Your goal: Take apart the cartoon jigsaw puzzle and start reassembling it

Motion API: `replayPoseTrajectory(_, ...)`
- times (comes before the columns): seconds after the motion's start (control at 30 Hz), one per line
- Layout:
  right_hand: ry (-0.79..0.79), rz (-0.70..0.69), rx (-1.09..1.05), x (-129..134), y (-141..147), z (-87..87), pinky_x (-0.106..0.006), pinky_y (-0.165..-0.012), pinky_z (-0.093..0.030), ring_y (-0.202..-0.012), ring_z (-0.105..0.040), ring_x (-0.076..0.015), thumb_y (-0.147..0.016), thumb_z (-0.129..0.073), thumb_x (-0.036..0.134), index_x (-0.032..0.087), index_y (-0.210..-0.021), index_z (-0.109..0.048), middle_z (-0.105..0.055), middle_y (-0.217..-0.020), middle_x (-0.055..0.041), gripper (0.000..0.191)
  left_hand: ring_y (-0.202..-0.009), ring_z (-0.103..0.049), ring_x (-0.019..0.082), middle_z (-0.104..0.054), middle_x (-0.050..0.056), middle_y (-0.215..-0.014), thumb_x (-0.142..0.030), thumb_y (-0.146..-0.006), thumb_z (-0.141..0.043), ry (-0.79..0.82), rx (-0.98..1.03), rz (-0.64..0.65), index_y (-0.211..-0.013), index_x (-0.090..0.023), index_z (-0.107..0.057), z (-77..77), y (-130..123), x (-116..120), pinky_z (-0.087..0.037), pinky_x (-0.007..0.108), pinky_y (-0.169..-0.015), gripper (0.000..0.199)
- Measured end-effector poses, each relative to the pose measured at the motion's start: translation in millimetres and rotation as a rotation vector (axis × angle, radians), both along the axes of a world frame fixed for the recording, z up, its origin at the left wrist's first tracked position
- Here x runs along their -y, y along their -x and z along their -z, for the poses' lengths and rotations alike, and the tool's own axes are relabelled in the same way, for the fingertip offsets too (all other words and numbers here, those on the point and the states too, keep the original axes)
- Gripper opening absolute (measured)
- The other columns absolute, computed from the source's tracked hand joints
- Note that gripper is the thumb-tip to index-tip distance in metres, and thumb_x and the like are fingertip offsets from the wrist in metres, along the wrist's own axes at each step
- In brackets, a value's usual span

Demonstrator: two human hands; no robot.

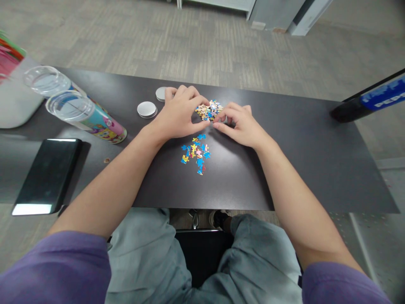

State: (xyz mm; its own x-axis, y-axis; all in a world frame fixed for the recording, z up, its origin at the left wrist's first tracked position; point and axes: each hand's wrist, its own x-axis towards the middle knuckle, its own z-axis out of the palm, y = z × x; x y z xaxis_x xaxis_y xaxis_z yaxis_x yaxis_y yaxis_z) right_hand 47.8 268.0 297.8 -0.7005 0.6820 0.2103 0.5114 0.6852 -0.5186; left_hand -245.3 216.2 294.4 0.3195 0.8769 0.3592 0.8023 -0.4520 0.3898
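Note:
A heap of small colourful jigsaw puzzle pieces (210,110) lies on the dark table between my two hands. My left hand (182,110) curves around the heap's left side, thumb and fingers apart, fingertips at the pieces. From the right, my right hand (238,123) reaches to the heap's near edge with bent fingers. Its thumb and index tips come close together there, and whatever is between them is too small to make out. Nearer to me, a looser group of mostly blue and yellow puzzle pieces (199,153) is spread out flat.
White round discs (146,109) lie in two small stacks left of my left hand. Two clear-topped printed cylinders (87,114) and a black device (47,173) occupy the table's left. A dark Pepsi bottle (370,99) stands at the right end. The table's near edge (205,208) crosses above my lap.

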Motion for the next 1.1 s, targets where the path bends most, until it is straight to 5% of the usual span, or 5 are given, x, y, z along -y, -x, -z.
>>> replayPoseTrajectory(0.13, -0.045, 0.099, 0.026, -6.0, -5.0, 2.4, -0.059, -0.122, -0.044, -0.101, -0.071, -0.0325, -0.118, -0.075, 0.047, 0.03, -0.124, -0.088, -0.08, -0.121, -0.0102, 0.022, -0.16, -0.059, 0.06, -0.068, 0.028, -0.172, -0.075, -0.092, -0.107, 0.03, -0.046, 0.042, -0.173, -0.027, -0.072, 6.6, 6.7, 0.5, -0.038, 0.079, -0.138, 0.1)
replayPoseTrajectory(0.27, -0.038, 0.087, 0.033, -8.5, -5.9, 7.6, -0.058, -0.119, -0.045, -0.099, -0.07, -0.0322, -0.114, -0.079, 0.047, 0.031, -0.127, -0.088, -0.082, -0.119, -0.0094, 0.023, -0.164, -0.056, 0.062, -0.065, 0.029, -0.176, -0.084, -0.085, -0.109, 0.061, -0.057, 0.101, -0.178, -0.027, -0.068, 9.0, 11.1, -2.7, -0.038, 0.081, -0.141, 0.117)
replayPoseTrajectory(0.47, -0.041, 0.06, 0.046, -8.0, -6.1, 9.3, -0.057, -0.115, -0.044, -0.097, -0.071, -0.0311, -0.117, -0.076, 0.046, 0.033, -0.15, -0.093, -0.081, -0.115, -0.009, 0.039, -0.162, -0.059, 0.055, -0.073, 0.023, -0.168, -0.079, -0.109, -0.088, -0.005, 0.038, 0.038, -0.17, -0.035, -0.075, 7.3, 13.5, -9.3, -0.041, 0.078, -0.14, 0.077)
replayPoseTrajectory(0.8, -0.063, 0.089, 0.049, -7.4, -0.6, 13.4, -0.057, -0.115, -0.044, -0.102, -0.073, -0.0339, -0.117, -0.08, 0.05, 0.033, -0.152, -0.091, -0.081, -0.117, -0.0093, 0.041, -0.155, -0.064, 0.053, -0.079, 0.021, -0.159, -0.057, -0.115, -0.08, 0.005, 0.012, 0.028, -0.157, -0.032, -0.086, 8.3, 7.3, -7.9, -0.044, 0.079, -0.136, 0.049)
replayPoseTrajectory(1.1, -0.044, 0.091, 0.034, -9.3, -0.6, 12.2, -0.058, -0.118, -0.045, -0.099, -0.071, -0.0318, -0.114, -0.082, 0.047, 0.032, -0.126, -0.092, -0.08, -0.115, -0.0083, 0.021, -0.151, -0.067, 0.051, -0.082, 0.017, -0.151, -0.044, -0.112, -0.083, -0.012, 0.012, 0.057, -0.141, -0.032, -0.093, 10.9, 0.4, -6.5, -0.043, 0.08, -0.132, 0.033)
